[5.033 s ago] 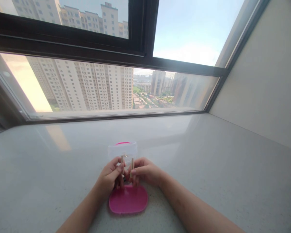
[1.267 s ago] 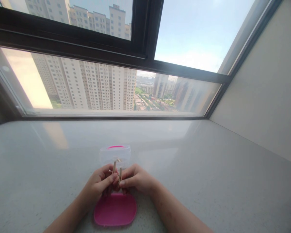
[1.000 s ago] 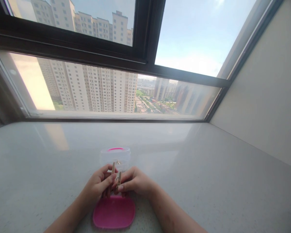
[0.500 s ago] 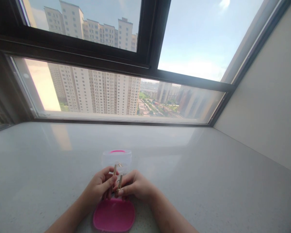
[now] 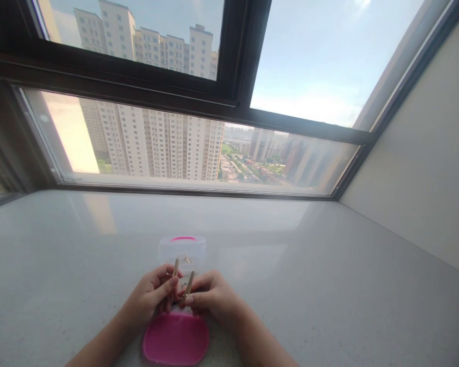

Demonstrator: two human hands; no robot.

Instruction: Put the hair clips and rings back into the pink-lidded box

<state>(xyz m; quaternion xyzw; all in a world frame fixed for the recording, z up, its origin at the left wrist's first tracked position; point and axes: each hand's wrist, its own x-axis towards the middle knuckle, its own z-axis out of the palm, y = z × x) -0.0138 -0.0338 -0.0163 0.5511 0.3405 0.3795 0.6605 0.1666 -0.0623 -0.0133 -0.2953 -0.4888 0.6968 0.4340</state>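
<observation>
My left hand [image 5: 151,298] pinches a thin gold-coloured stick [image 5: 175,267] that stands nearly upright. My right hand [image 5: 212,299] pinches a second gold stick [image 5: 188,283], tilted, right beside the first. Both hands are closed and almost touch, low in the centre of the head view. Just beyond the fingers stands a small clear plastic container [image 5: 182,252] with a pink base; something small and gold lies inside it. A pink lid [image 5: 176,345] lies flat on the counter under my wrists.
The pale speckled stone counter [image 5: 329,265] runs back to a wide dark-framed window [image 5: 199,104] with high-rise blocks outside. A beige wall [image 5: 424,168] closes the right side.
The hands have stayed in place over the pink lid. The two gold sticks have shifted a little between the fingers and now splay apart at the top. The view has drifted slightly.
</observation>
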